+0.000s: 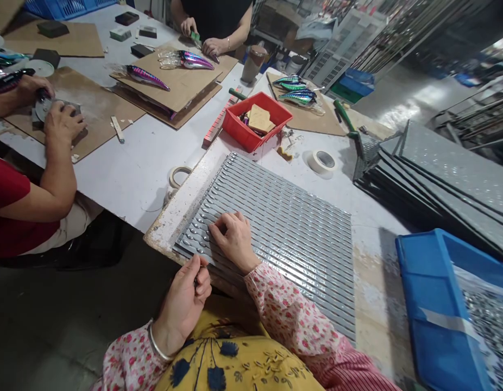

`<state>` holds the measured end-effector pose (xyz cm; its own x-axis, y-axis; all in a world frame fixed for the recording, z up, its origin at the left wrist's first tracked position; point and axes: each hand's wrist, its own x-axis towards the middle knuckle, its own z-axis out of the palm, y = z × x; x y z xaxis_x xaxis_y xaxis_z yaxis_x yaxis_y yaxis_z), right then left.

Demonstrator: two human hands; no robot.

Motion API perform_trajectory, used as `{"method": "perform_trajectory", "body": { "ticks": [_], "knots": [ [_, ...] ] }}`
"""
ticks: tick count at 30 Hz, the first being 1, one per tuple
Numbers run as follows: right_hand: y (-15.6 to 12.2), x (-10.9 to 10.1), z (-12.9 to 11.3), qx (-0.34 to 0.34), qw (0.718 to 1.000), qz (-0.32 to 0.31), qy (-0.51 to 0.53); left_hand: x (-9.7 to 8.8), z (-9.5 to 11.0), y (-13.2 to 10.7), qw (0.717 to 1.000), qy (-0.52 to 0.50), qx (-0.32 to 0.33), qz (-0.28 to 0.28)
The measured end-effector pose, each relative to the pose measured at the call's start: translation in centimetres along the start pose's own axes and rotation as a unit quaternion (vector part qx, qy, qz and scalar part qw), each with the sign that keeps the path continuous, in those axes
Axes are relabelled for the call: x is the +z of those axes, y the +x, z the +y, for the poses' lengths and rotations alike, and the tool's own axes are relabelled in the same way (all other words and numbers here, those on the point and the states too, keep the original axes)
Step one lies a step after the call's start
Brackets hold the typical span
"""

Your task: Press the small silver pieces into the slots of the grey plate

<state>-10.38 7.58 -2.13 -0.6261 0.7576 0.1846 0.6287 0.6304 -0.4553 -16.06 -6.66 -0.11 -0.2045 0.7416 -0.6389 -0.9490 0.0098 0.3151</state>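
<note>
A grey board [292, 217] with close parallel rows lies at an angle in front of me. Small shiny teardrop-shaped pieces [202, 215] line its left edge. My right hand [235, 240] is over the left part of the board, thumb and forefinger pinched low at the rows; whatever is between them is hidden. Just off the board's near left corner is my left hand [186, 298], its fingers curled in. Something small and dark shows inside that hand, too little of it to name.
A red bin [257, 142] with a sponge and masking tape [321, 162] lie beyond the board. On the right stand a blue crate [422, 304] of small metal pieces and stacked grey boards [451, 163]. Two co-workers [64, 127] handle things at the far table, among fishing lures [148, 77].
</note>
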Motion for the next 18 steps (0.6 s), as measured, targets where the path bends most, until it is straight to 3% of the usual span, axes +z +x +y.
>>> {"method": "perform_trajectory", "body": {
  "ticks": [3, 6, 9, 11, 13, 18],
  "knots": [
    [-0.1, -0.2, 0.1, 0.000, 0.999, 0.000, 0.032, 0.1, 0.1, -0.1, 1.000, -0.002, 0.019, -0.005],
    [-0.6, -1.4, -0.1, 0.002, 0.988, -0.012, 0.154, 0.3, 0.3, -0.3, 0.999, 0.003, 0.033, -0.006],
    [-1.2, -3.1, -0.5, -0.019, 0.951, -0.109, 0.288, 0.4, 0.3, -0.4, 0.999, 0.012, 0.038, -0.005],
    [-1.5, -4.0, -0.8, -0.041, 0.928, -0.181, 0.323, 0.5, 0.2, -0.4, 0.999, 0.015, 0.041, 0.000],
    [-1.6, -4.5, -1.0, -0.049, 0.918, -0.212, 0.331, 0.5, 0.1, -0.2, 0.999, 0.019, 0.048, 0.003],
    [-2.3, -4.2, -1.4, 0.024, 0.896, -0.216, 0.386, 0.5, 0.0, 0.2, 0.995, 0.048, 0.082, 0.020]
  ]
}}
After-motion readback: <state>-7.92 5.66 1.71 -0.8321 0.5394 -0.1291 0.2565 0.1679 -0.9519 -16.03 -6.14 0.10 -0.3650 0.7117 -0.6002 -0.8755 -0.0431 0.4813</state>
